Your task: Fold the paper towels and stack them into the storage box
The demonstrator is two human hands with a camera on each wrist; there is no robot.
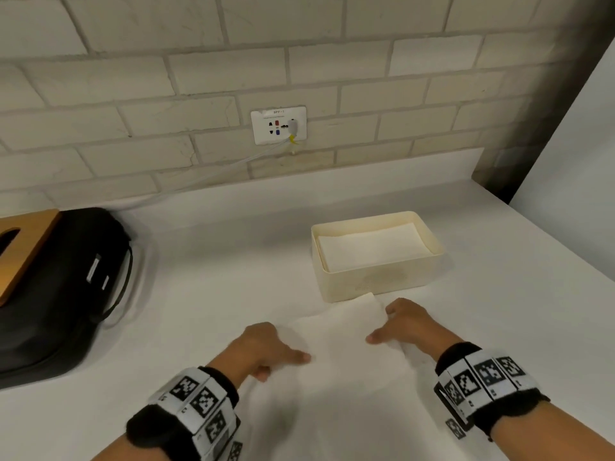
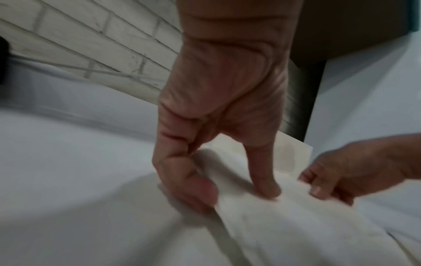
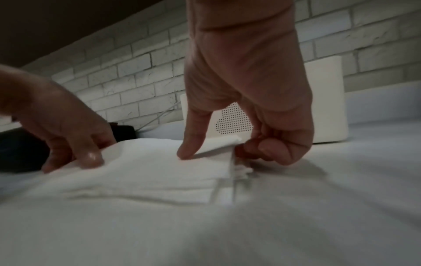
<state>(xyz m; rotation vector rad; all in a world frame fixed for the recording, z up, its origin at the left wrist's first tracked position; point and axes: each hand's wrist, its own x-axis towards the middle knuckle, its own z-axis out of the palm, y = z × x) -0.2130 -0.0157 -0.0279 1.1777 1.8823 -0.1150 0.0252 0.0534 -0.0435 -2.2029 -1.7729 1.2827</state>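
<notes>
A white paper towel [image 1: 342, 347] lies flat on the white counter, just in front of the cream storage box [image 1: 382, 287]. A folded stack of towels [image 1: 372, 244] fills the box. My left hand [image 1: 283, 361] pinches the towel's left edge, with the thumb [image 2: 264, 183] on top and the curled fingers [image 2: 193, 189] at the edge. My right hand [image 1: 386, 327] pinches the right edge near the far corner. Its thumb [image 3: 187, 151] presses down on the towel [image 3: 148, 167], and its curled fingers [image 3: 271, 149] lift the edge slightly. The box's perforated wall [image 3: 234, 120] stands right behind that hand.
A black bag [image 1: 60, 287] lies at the left of the counter [image 1: 216, 261], with a wooden tissue box [image 1: 20, 247] on it. A wall socket [image 1: 279, 124] with a plugged cable sits on the brick wall. A white panel [image 1: 572, 161] borders the right side.
</notes>
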